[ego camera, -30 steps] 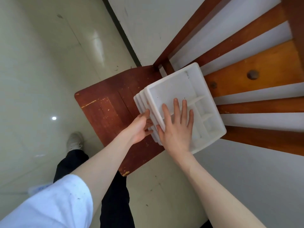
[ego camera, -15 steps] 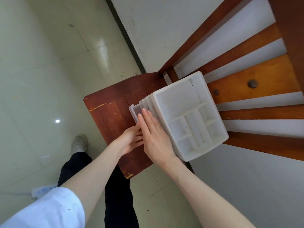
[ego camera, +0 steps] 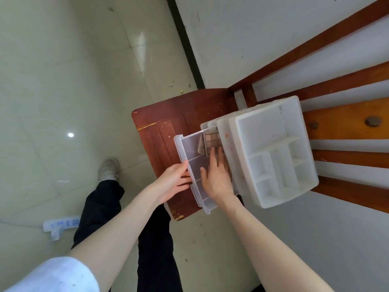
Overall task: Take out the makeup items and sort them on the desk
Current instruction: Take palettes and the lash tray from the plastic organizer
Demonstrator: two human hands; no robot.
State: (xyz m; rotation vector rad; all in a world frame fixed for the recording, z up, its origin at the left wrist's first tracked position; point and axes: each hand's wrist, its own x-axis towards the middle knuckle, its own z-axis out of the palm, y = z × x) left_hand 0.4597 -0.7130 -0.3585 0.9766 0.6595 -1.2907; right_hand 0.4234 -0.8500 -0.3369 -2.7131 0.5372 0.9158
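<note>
The left hand point(ego camera: 172, 182) holds the front edge of a clear plastic drawer point(ego camera: 190, 163): its thumb lies on top of the front wall and its fingers are curled beneath it. The right hand point(ego camera: 217, 175) reaches into the drawer, palm down, with its fingers straight and slightly spread; the fingertips point(ego camera: 214, 151) rest at the near edge of an eyeshadow palette point(ego camera: 212, 140) and hold nothing. The palette lies flat in the rear part of the drawer, its grid of brown and beige pans facing up. A second, darker flat item lies just beside it on the left, too indistinct to identify. The drawer is pulled out from a white plastic organizer point(ego camera: 271, 152), and thin dividers cross its floor. The organizer's top is an open tray partitioned into one large compartment and several smaller ones, all without contents. The organizer stands on a dark red wooden desk point(ego camera: 168, 114) with scuffed, chipped edges. Behind the desk, wooden rails point(ego camera: 347, 121) run along a white wall. Below the desk, the person's dark trousers point(ego camera: 101, 207) and a light shoe point(ego camera: 108, 168) stand on a glossy tiled floor point(ego camera: 52, 81), and a white power strip point(ego camera: 61, 225) lies on the floor near the trouser leg.
</note>
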